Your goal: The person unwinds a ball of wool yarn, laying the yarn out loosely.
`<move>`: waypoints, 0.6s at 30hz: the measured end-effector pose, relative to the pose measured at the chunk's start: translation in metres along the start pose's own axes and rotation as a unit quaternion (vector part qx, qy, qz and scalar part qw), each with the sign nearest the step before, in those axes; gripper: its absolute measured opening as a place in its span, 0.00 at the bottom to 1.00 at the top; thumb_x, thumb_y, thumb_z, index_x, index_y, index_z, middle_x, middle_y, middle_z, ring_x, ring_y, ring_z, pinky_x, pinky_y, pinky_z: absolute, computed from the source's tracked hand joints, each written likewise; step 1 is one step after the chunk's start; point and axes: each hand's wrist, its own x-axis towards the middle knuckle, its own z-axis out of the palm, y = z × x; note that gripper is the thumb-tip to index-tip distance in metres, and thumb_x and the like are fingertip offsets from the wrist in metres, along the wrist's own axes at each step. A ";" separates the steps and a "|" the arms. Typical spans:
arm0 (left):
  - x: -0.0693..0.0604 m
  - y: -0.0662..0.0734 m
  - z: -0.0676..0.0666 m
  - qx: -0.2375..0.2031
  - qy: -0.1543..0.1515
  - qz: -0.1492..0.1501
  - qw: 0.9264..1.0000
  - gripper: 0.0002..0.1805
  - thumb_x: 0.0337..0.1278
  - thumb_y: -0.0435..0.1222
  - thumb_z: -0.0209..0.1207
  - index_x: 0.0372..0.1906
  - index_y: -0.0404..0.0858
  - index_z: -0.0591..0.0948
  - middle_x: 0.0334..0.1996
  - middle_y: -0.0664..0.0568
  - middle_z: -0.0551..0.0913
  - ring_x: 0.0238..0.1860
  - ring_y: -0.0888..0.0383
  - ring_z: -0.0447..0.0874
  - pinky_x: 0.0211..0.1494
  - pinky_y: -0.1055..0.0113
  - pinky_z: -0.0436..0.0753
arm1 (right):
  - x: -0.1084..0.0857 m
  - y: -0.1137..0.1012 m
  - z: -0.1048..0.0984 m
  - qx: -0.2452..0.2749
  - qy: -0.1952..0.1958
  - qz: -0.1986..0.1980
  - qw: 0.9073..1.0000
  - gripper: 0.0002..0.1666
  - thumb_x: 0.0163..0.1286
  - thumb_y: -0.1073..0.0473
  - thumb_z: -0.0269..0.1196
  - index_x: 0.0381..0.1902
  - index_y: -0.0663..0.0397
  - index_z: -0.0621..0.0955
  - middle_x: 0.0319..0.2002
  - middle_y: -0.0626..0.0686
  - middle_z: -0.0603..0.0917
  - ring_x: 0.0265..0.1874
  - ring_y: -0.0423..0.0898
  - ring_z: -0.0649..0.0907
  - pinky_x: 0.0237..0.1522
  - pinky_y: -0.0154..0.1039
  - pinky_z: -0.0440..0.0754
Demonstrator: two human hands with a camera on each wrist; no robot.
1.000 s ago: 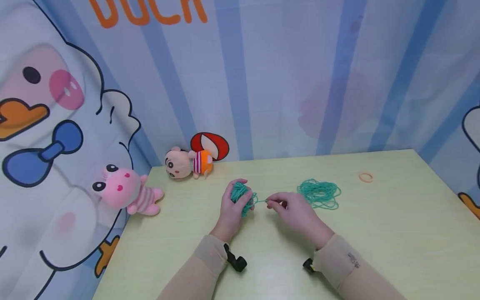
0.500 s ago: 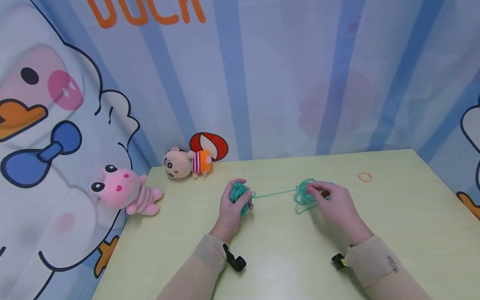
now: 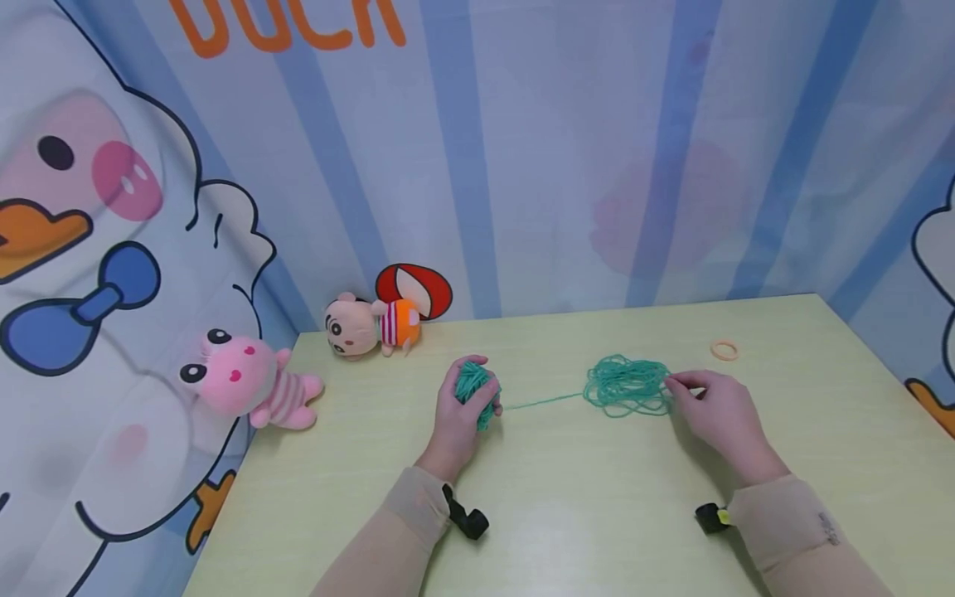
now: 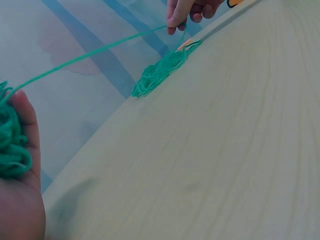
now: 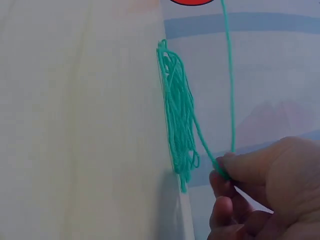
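Observation:
In the head view my left hand [image 3: 455,423] grips a wound bundle of green yarn [image 3: 470,381], with the thumb laid across it. To the right, a loose pile of the same yarn [image 3: 625,386] lies on the table in long loops. My right hand [image 3: 722,416] is at the pile's right end, thumb and forefinger pinching a strand. That strand of yarn [image 5: 230,75] runs taut away from my fingertips in the right wrist view, and its other side drops to the pile. The left wrist view shows it stretching from the bundle to my right hand [image 4: 190,11].
A pink plush toy [image 3: 254,377] lies at the table's left edge. Another plush toy with an orange bottom [image 3: 373,325] lies at the back left. A small orange ring [image 3: 724,351] rests at the back right. A printed curtain [image 3: 552,149] stands behind the pale table [image 3: 567,514].
My right hand has moved right, from near the bundle, across the pile to its far end, drawing the strand out. The left hand still grips the bundle in about the same place.

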 end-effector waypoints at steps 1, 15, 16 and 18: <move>0.000 0.000 0.000 0.000 0.001 0.001 1.000 0.22 0.79 0.35 0.63 0.70 0.41 0.73 0.48 0.51 0.81 0.37 0.54 0.81 0.41 0.69 0.89 | 0.000 0.003 -0.001 -0.008 -0.005 0.004 1.000 0.27 0.85 0.45 0.60 0.63 0.61 0.87 0.59 0.67 0.90 0.47 0.62 0.88 0.43 0.51 0.86; -0.001 0.001 0.000 0.016 0.006 0.000 1.000 0.22 0.79 0.36 0.63 0.70 0.42 0.74 0.50 0.50 0.81 0.37 0.54 0.81 0.43 0.69 0.89 | 0.000 0.002 0.004 -0.054 -0.010 -0.017 0.998 0.22 0.81 0.51 0.65 0.61 0.62 0.86 0.50 0.65 0.89 0.43 0.60 0.86 0.46 0.56 0.84; -0.001 0.001 0.000 0.014 0.005 0.000 1.000 0.22 0.79 0.36 0.63 0.70 0.42 0.74 0.50 0.50 0.81 0.38 0.54 0.81 0.43 0.69 0.90 | 0.000 -0.003 0.005 -0.049 0.003 -0.034 0.998 0.22 0.81 0.52 0.65 0.61 0.62 0.86 0.50 0.65 0.88 0.41 0.58 0.86 0.43 0.53 0.83; -0.001 0.001 0.001 0.013 0.003 -0.001 1.000 0.22 0.79 0.36 0.63 0.71 0.42 0.73 0.50 0.51 0.81 0.38 0.54 0.81 0.43 0.69 0.90 | -0.002 -0.017 0.009 -0.035 0.023 -0.075 0.996 0.20 0.80 0.54 0.65 0.61 0.61 0.87 0.52 0.64 0.88 0.37 0.53 0.84 0.40 0.47 0.81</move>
